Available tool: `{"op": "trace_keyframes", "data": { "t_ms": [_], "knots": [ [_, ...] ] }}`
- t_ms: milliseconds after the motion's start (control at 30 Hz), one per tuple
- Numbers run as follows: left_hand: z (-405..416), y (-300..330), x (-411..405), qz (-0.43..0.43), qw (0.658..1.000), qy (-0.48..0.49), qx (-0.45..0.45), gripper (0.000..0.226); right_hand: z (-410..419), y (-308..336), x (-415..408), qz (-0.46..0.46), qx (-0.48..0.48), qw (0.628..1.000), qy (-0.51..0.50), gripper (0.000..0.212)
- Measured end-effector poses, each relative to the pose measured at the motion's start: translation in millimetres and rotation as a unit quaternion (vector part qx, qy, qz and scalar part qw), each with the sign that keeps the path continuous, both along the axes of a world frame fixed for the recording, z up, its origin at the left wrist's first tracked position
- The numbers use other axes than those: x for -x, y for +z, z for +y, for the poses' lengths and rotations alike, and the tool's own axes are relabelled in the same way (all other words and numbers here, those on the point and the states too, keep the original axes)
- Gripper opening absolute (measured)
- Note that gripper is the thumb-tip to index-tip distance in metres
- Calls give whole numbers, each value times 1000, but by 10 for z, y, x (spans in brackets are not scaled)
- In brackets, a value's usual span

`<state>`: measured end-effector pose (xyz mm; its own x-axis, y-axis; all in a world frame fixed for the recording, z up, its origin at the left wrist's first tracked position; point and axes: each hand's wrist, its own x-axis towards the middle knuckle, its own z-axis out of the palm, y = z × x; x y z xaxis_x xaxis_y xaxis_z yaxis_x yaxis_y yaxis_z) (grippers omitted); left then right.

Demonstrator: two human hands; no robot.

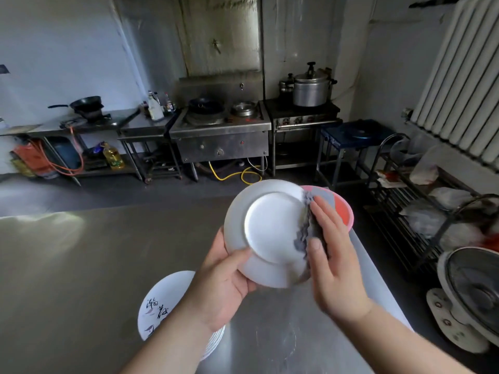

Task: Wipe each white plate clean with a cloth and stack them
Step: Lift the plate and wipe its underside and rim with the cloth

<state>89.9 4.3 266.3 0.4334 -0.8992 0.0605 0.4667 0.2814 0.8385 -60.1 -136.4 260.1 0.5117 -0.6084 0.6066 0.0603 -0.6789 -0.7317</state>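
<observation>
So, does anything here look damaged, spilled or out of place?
Nothing stands out. The left hand holds the white plate, which looks whole, the right hand presses the cloth on its rim, and the stack sits evenly.

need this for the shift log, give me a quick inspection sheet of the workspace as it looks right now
surface: steel table, bare and reflective where visible
job's things: white plate held up with its underside showing; grey cloth pressed on its right edge; stack of plates on the table, top one with black writing
clutter: pink basin behind the plate
grippers: left hand grips the plate's lower rim; right hand presses the cloth with straight fingers
cables: yellow hose and orange hose under the stoves
surroundings: wok stove, pressure cooker, radiator, fan
</observation>
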Motion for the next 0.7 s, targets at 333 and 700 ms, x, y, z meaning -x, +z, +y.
{"op": "trace_keyframes", "data": {
  "t_ms": [333,700],
  "knots": [
    [-19,-20,23,64,996,63,28,48,497,-269,85,119,40,990,62,93],
    [-322,54,280,99,984,147,15,42,424,-155,-164,190,27,981,-21,89]
  ]
}}
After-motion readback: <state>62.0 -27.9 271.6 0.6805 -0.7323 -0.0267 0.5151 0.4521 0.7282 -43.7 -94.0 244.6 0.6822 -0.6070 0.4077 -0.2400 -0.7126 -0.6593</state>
